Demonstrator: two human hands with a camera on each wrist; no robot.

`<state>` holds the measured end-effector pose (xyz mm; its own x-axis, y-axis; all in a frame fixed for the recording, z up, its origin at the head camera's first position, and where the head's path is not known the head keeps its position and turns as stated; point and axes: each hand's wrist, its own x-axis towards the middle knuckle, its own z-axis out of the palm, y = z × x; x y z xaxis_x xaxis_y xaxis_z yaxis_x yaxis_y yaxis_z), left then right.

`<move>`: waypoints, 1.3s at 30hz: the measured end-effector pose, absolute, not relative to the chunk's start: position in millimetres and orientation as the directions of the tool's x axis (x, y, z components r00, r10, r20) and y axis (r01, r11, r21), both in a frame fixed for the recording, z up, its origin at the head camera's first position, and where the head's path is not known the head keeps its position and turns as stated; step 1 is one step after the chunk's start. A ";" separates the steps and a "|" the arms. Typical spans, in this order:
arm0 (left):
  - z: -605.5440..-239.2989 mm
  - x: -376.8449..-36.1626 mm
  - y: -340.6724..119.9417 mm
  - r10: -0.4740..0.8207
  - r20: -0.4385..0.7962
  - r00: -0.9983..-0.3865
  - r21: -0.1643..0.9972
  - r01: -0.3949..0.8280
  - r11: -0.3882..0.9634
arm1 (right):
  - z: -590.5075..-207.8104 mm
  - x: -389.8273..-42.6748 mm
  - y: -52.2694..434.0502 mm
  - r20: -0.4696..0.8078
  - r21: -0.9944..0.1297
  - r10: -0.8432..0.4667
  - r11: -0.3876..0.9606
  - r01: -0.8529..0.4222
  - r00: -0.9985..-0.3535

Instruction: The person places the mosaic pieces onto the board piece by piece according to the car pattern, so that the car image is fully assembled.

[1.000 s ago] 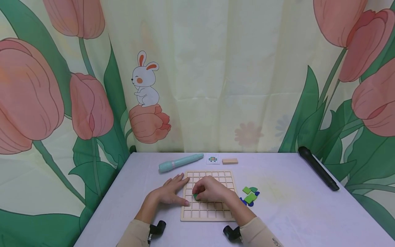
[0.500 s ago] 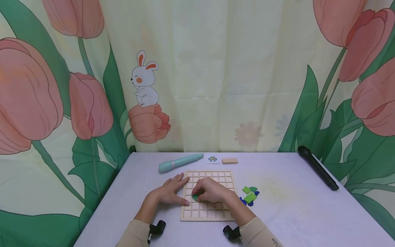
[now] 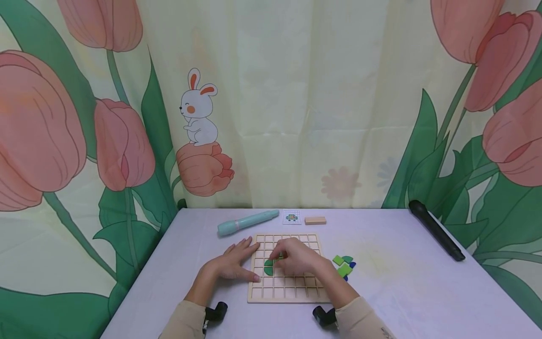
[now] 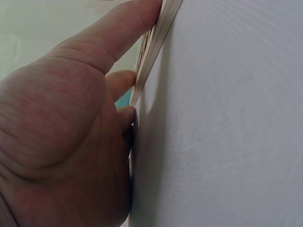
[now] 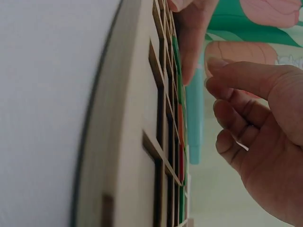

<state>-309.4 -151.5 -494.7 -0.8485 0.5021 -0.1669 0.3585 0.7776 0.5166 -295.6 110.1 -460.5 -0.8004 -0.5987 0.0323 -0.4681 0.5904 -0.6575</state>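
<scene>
now my right hand point(image 3: 298, 256), fingers loosely curled and holding nothing, hovers; the green piece point(image 3: 268, 267) lies at eight o'clock, left hand point(image 3: 233, 260) flat bracing the board point(image 3: 292, 294).

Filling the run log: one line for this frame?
left hand: steadies wooden grid board | right hand: above dark green curved piece | piece: on board

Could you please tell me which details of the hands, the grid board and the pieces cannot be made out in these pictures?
- Right hand: whether its fingertips touch the green piece; head view too small.
- Loose pieces: partly hidden by the right wrist.
- Pattern card: too small to read.
- Left hand: the palm fills the left wrist view, hiding most of the grid board.
</scene>
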 end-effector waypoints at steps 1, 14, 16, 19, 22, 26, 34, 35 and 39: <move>-495.2 -309.6 -151.3 0.500 -0.168 -0.849 0.516 0.356 0.779 | -459.7 -296.4 112.6 0.038 -0.655 -0.598 0.591 -0.472 -0.801; -497.5 -310.5 -151.0 0.500 -0.166 -0.850 0.517 0.357 0.778 | -448.9 -305.4 165.7 0.107 -0.688 -0.522 0.576 -0.442 -0.846; -497.6 -310.3 -150.9 0.500 -0.164 -0.850 0.517 0.358 0.778 | -448.0 -306.4 173.8 0.110 -0.693 -0.499 0.581 -0.426 -0.860; -497.3 -309.9 -150.6 0.502 -0.158 -0.850 0.519 0.361 0.775 | -447.7 -308.1 184.7 0.102 -0.690 -0.465 0.603 -0.400 -0.879; -496.9 -309.6 -150.7 0.504 -0.151 -0.851 0.518 0.366 0.773 | -447.5 -309.1 193.6 0.084 -0.689 -0.437 0.624 -0.369 -0.896; -496.6 -309.3 -150.7 0.504 -0.147 -0.851 0.515 0.369 0.774 | -447.0 -310.2 203.4 0.064 -0.696 -0.414 0.633 -0.338 -0.908; -496.5 -309.3 -150.9 0.504 -0.144 -0.852 0.522 0.367 0.770 | -448.8 -313.3 218.4 0.026 -0.692 -0.381 0.661 -0.291 -0.924; -496.6 -309.4 -150.9 0.503 -0.144 -0.852 0.521 0.367 0.771 | -448.7 -313.4 220.2 0.023 -0.688 -0.377 0.666 -0.288 -0.926; -497.2 -310.2 -150.8 0.502 -0.147 -0.852 0.513 0.369 0.775 | -448.4 -313.2 228.8 -0.005 -0.673 -0.361 0.691 -0.264 -0.932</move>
<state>-310.2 -150.8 -497.2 -0.8522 0.5022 -0.1466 0.3687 0.7753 0.5129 -313.2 228.8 -448.4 -0.9324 -0.3613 -0.0047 -0.2644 0.6912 -0.6726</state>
